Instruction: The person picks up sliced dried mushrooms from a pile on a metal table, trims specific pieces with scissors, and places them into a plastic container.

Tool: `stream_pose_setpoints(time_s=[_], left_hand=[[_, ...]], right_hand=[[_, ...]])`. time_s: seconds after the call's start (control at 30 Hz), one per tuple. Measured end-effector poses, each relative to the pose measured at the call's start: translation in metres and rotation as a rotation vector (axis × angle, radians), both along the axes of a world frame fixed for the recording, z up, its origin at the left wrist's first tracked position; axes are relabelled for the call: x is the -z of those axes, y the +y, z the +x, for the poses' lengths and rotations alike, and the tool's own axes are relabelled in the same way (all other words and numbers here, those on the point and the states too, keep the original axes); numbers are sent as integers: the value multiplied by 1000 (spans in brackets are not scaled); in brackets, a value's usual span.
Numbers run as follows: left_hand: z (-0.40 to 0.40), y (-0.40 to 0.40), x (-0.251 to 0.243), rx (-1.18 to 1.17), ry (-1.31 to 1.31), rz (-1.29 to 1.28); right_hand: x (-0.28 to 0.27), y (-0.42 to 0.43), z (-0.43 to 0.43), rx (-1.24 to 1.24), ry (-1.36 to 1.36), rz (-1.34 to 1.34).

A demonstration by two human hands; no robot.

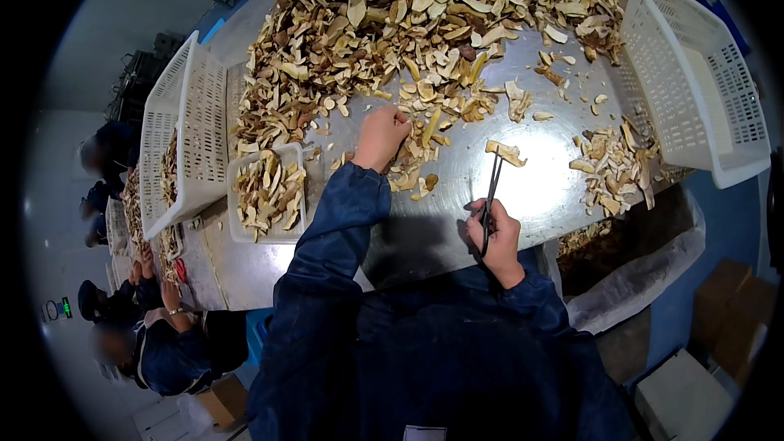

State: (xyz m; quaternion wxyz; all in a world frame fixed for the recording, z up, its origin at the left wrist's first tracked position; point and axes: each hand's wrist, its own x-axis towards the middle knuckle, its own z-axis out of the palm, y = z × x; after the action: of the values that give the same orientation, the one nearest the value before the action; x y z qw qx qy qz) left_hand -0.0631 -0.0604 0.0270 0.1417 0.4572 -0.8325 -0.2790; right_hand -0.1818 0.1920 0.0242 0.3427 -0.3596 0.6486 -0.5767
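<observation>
My right hand (499,236) grips dark metal scissors (492,196), whose blades point away from me and meet or overlie a pale mushroom slice (507,153) on the steel table (407,211). My left hand (383,135) rests at the left edge of a small cluster of mushroom slices (422,141), fingers curled; whether it holds a piece is hidden. Beyond both hands lies a large heap of sliced mushrooms (380,24). A clear plastic tray (301,190) with slices in it stands left of my left forearm. Another small pile of slices (615,165) lies to the right.
White perforated plastic crates stand at left (205,128) and right (664,67). Below the table's right edge is a lined container (637,294) with mushroom pieces. Co-workers (177,343) are at the table further left, near red-handled scissors (180,270). Cardboard boxes (723,306) stand at lower right.
</observation>
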Motion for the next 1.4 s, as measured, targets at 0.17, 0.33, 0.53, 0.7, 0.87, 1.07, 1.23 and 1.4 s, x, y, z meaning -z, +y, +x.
stream_pose_setpoints(time_s=[0.17, 0.33, 0.53, 0.7, 0.87, 1.07, 1.23, 1.4], left_hand=[[38, -16, -13, -20, 679, 1097], [108, 8, -11, 48, 1487, 1663], [128, 49, -22, -413, 1002, 1165], [90, 86, -23, -43, 192, 105], [74, 92, -13, -83, -72, -34], [96, 86, -27, -221, 457, 676], [97, 103, -28, -330, 910, 1132], [83, 113, -33, -357, 703, 1019]], right_hand=[[-1, 0, 0, 4, 1, -12], [2, -1, 0, 17, -42, -6], [3, 1, 1, 4, -64, -24], [3, 0, 1, 9, -43, -22], [4, 0, 1, 7, -28, -28], [4, 0, 2, 20, -39, -21], [-1, 0, 0, -14, -8, 16], [-15, -6, 1, -329, 292, 62]])
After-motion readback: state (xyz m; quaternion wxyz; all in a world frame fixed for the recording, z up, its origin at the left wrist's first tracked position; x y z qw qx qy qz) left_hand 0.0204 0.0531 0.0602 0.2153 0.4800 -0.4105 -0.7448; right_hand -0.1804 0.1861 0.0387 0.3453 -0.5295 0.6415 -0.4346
